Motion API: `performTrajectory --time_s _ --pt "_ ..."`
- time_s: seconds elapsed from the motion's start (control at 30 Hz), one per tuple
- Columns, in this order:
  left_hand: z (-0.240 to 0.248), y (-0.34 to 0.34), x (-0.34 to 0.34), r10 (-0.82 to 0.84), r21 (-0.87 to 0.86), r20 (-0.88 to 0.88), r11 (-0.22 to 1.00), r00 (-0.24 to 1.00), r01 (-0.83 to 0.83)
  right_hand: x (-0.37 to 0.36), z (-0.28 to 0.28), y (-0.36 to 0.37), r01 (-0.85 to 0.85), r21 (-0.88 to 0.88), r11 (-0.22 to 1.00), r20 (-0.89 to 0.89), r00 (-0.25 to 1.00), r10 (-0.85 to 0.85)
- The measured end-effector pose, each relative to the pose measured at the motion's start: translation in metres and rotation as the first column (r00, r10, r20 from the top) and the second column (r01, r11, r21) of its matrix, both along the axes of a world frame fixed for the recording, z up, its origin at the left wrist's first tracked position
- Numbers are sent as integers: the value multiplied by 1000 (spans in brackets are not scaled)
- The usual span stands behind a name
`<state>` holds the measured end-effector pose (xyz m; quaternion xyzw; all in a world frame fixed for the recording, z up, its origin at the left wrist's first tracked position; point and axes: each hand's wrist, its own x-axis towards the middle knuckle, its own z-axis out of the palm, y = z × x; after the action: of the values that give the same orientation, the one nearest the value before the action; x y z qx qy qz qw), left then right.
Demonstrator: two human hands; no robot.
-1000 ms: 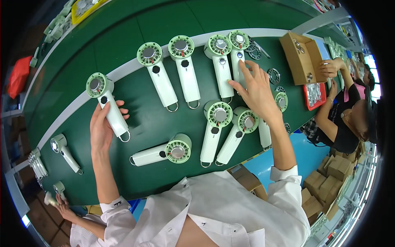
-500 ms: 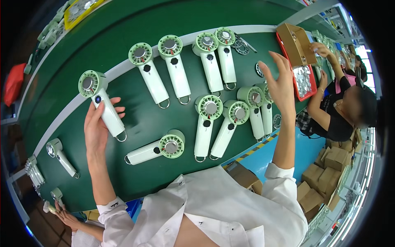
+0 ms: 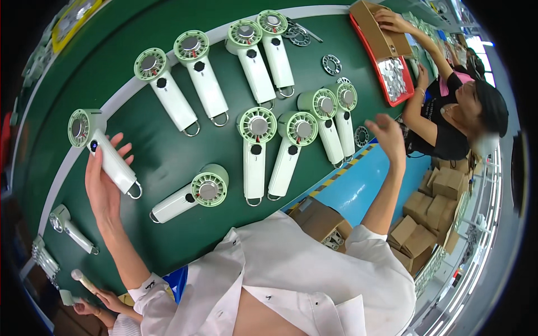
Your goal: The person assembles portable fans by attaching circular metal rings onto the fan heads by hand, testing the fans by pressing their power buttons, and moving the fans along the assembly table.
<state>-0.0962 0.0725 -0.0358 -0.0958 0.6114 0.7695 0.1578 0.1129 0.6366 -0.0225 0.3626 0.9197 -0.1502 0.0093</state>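
Handheld fan (image 3: 113, 162), white in the handle and pale green around its head, lies in my left fingers (image 3: 124, 149), which are closed about the handle over the left part of the green counter (image 3: 218, 147). My thumb rests on its front, right by the round button (image 3: 94, 145), which shows a small blue light. The fan tilts, its head toward the far left and its metal loop (image 3: 135, 191) toward me. My right fingers (image 3: 385, 122) are half curled and apart, well off to the right by the counter's near edge, close to a slotted ring (image 3: 361, 136).

Four upper fans (image 3: 210, 89) lie slanted along the far side; four lower fans (image 3: 255, 173) lie nearer me, right of centre. Between these and my left fingers, one sideways fan (image 3: 210, 189) points its head right. At the far right, a co-worker's hand (image 3: 392, 21) is at a cardboard box (image 3: 376, 35), beside a red tray (image 3: 407, 96) of small silvery pieces (image 3: 392, 75).
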Motion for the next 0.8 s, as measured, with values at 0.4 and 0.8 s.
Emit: performTrajectory --time_s 0.4,0.8 --pt "1 15 0 -158 152 -78 974 984 168 49 -81 91 -29 -336 941 -396 911 -113" --pt "4 1 8 -174 130 -69 975 982 182 -29 4 -6 -395 -575 716 -755 593 -279"
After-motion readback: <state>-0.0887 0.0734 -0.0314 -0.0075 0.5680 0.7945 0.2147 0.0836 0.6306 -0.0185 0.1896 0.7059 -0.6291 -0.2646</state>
